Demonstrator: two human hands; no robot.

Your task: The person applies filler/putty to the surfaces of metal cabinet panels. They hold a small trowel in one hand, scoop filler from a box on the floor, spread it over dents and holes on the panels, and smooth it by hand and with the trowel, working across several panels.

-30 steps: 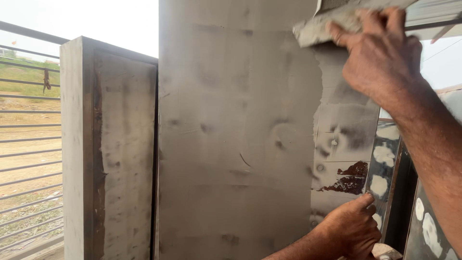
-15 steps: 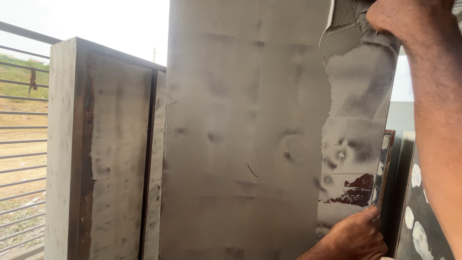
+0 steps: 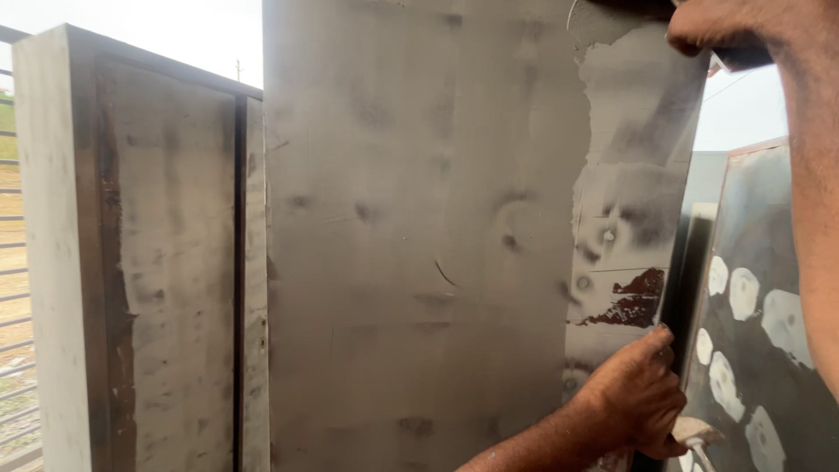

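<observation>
A tall grey panel (image 3: 419, 245) stands upright in front of me, coated in smooth grey filler. A strip down its right side (image 3: 638, 175) is rougher, with a rust-red bare patch (image 3: 634, 301). My right hand (image 3: 721, 31) is at the panel's top right corner, fingers curled over a grey pad that is mostly out of frame. My left hand (image 3: 638, 402) grips the panel's right edge low down, thumb on the face. A pale rounded piece (image 3: 695, 433) shows just under that hand.
A second grey panel in a frame (image 3: 140, 262) stands to the left. A dark panel dotted with white filler patches (image 3: 760, 323) leans at the right. A railing (image 3: 10, 288) and open ground lie beyond the left edge.
My right hand has gone up and right along the panel's top corner, and the pad has almost left the frame. The view has moved closer. My left hand stays on the edge.
</observation>
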